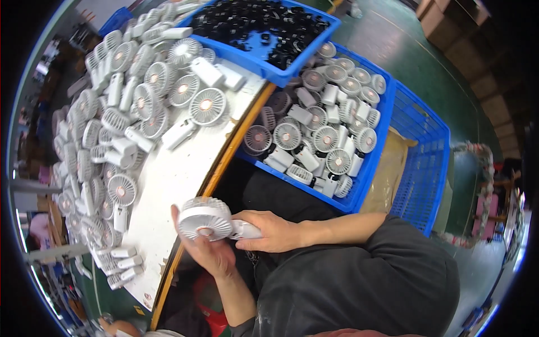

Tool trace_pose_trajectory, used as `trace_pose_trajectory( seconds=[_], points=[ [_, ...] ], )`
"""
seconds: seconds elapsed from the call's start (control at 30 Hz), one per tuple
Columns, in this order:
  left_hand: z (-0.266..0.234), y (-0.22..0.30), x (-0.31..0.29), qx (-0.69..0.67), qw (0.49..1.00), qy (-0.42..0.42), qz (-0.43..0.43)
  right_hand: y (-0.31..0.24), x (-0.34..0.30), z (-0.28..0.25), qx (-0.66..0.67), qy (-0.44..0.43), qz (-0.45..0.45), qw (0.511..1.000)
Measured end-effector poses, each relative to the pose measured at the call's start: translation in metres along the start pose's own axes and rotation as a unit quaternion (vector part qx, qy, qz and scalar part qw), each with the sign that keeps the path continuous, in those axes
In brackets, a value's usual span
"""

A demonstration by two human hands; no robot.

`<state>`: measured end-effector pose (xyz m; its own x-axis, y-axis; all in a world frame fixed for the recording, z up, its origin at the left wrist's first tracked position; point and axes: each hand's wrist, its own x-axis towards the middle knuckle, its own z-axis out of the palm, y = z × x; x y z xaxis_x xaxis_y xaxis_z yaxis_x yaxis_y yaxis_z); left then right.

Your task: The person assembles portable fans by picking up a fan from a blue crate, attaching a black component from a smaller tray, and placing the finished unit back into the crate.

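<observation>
A white handheld fan (205,217) is held between my two hands, just off the table's edge. My right hand (274,231) is wrapped round its handle (245,229). Cupped under the round fan head, my left hand (212,254) grips it from below, with fingers reaching up along its left side. Nearest to my hands on the white table (163,194) lies a pile of similar white fans (122,190), heaped toward the left and back. More such fans (325,139) fill a blue crate (359,194) beyond my right forearm.
A blue tray (269,74) of small black parts (252,22) stands at the back, partly over the table. An open-sided blue basket (429,123) with brown wrapping (390,168) is on the right. The table has a wooden edge (216,168). Another person's hand (119,327) shows at bottom left.
</observation>
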<state>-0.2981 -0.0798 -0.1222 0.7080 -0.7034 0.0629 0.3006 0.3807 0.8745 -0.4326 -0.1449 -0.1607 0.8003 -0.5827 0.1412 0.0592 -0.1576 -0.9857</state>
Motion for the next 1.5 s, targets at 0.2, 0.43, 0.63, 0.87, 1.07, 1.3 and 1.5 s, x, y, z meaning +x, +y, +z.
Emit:
trace_pose_trajectory(
  seconds=[0.2,0.43,0.63,0.87,1.07,1.3,1.5],
  points=[
    [-0.038,-0.024,0.032,-0.235,0.921,-0.107,-0.293,-0.027,0.023,-0.01,-0.234,-0.102,-0.111,0.961],
    [0.005,-0.017,0.01,-0.231,0.926,-0.149,-0.259,-0.132,0.146,-0.109,-0.413,-0.428,0.16,0.788],
    [-0.011,0.005,0.017,-0.183,0.95,-0.189,-0.17,-0.017,0.261,-0.299,-0.664,0.046,0.088,0.741],
    [-0.027,0.014,0.014,-0.069,0.979,-0.095,-0.169,-0.003,0.266,-0.308,-0.607,0.088,0.099,0.784],
    [-0.027,0.014,0.013,-0.021,0.981,-0.055,-0.186,0.012,0.27,-0.308,-0.66,0.09,0.168,0.727],
    [-0.026,0.015,0.018,-0.004,0.986,-0.036,-0.162,-0.067,0.205,-0.196,-0.03,-0.015,0.031,0.999],
    [-0.02,0.02,0.018,-0.04,0.992,-0.031,-0.112,-0.043,0.098,-0.038,0.282,-0.218,0.08,0.931]
  ],
)
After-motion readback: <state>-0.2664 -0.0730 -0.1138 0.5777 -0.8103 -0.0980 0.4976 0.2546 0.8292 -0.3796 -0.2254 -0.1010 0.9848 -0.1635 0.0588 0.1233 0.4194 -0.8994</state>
